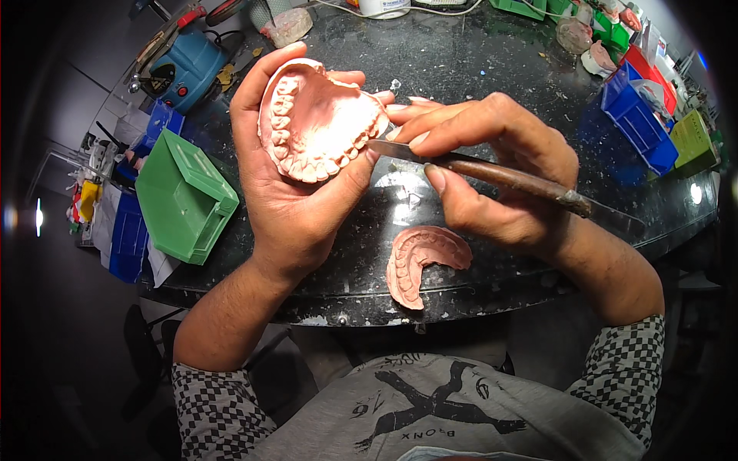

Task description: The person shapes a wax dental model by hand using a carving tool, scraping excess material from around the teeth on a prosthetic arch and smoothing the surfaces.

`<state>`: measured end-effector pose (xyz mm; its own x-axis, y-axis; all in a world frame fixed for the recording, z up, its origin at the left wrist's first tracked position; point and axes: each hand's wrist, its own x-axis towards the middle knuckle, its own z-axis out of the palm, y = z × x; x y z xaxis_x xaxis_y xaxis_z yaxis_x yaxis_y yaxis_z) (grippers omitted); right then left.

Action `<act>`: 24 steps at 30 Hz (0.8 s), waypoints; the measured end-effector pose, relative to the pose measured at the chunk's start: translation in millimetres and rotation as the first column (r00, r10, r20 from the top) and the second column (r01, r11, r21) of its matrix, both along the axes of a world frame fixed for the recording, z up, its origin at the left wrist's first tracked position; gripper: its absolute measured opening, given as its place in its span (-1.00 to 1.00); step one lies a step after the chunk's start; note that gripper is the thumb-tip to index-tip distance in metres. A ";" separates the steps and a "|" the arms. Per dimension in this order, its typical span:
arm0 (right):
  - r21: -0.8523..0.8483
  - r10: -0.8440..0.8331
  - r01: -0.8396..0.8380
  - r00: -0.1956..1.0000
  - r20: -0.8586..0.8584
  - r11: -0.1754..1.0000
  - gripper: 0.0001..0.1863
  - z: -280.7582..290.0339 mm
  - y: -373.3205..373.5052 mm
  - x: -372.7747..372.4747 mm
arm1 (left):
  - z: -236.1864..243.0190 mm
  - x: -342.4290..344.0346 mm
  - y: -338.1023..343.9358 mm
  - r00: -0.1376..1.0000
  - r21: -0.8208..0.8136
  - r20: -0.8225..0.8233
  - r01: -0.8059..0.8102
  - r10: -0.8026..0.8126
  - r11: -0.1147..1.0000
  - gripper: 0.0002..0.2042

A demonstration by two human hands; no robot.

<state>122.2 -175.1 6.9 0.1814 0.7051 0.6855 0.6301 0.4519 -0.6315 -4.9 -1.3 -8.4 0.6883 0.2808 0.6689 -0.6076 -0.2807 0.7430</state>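
My left hand [288,203] is closed around a pink plaster dental cast [307,123], a full arch of teeth tilted toward me, its middle washed out by bright light. In my right hand [507,169] is a plaster knife [507,175] with a brown wooden handle, gripped between thumb and fingers. The knife's metal blade meets the cast at the teeth on its right side, close to my left thumb. Below the hands, near the table's front edge, lies a separate curved pink plaster piece [407,265] with tooth imprints.
A green plastic bin [165,196] stands at the left table edge, behind it a blue machine [184,73]. At the right are a blue bin [634,115], a red bin [652,77] and a green box [694,142]. Pink casts [575,34] sit at the far right of the black table [338,288].
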 end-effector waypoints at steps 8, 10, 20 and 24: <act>-0.025 -0.041 0.042 0.999 0.019 0.999 -0.72 0.7 -0.8 -0.8 | -0.7 1.2 -0.7 1.000 -0.001 -0.012 -0.009 0.009 1.000 -0.21; -0.033 -0.041 0.041 0.999 0.011 0.999 -0.72 0.2 -0.8 -0.9 | -1.2 1.0 -0.4 1.000 -0.011 -0.027 -0.004 0.003 1.000 -0.21; 0.010 0.021 -0.020 0.997 -0.070 1.000 -0.75 -3.2 0.3 1.4 | -2.1 0.0 0.6 0.999 -0.041 -0.017 0.031 -0.032 0.999 -0.22; 0.005 0.033 -0.033 0.999 -0.022 0.999 -0.75 -3.7 1.4 2.3 | -1.8 -0.6 -1.4 0.999 -0.070 -0.020 0.038 -0.039 0.997 -0.22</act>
<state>124.4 -173.7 3.2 0.1729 0.7076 0.6852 0.6006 0.4756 -0.6427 -5.4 -2.8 -10.3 0.7135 0.2989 0.6337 -0.6006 -0.2048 0.7728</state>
